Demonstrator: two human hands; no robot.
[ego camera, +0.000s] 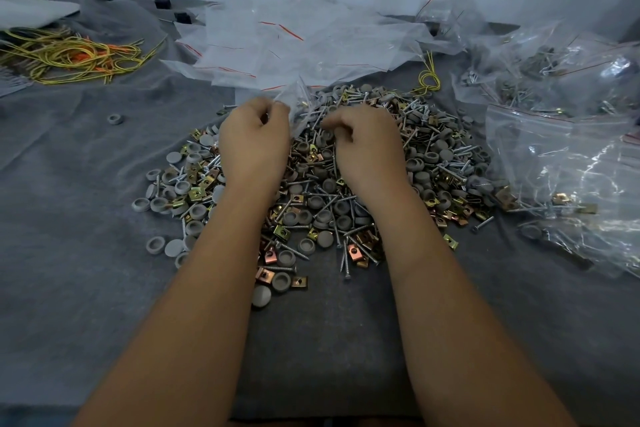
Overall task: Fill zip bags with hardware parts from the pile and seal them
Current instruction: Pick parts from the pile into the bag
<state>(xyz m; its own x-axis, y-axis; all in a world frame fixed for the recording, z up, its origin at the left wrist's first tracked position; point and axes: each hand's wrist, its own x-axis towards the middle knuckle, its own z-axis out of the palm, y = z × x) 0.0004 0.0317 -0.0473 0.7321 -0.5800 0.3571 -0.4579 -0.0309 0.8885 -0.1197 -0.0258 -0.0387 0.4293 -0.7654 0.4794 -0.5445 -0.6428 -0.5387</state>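
Observation:
A large pile of hardware parts (433, 163), with grey round caps, screws and brass-coloured clips, lies on the grey cloth in the middle. My left hand (254, 146) pinches the edge of a small clear zip bag (300, 104) that holds a few screws, held just above the far side of the pile. My right hand (367, 146) hovers over the pile with fingers curled, pinching at parts near the bag's mouth; what it holds is hidden by the fingers.
A heap of empty zip bags (294, 42) with red seal lines lies behind the pile. Filled bags (568, 149) are stacked at the right. Yellow and orange ties (69, 55) lie at the far left. A lone grey cap (115, 119) sits left of the pile.

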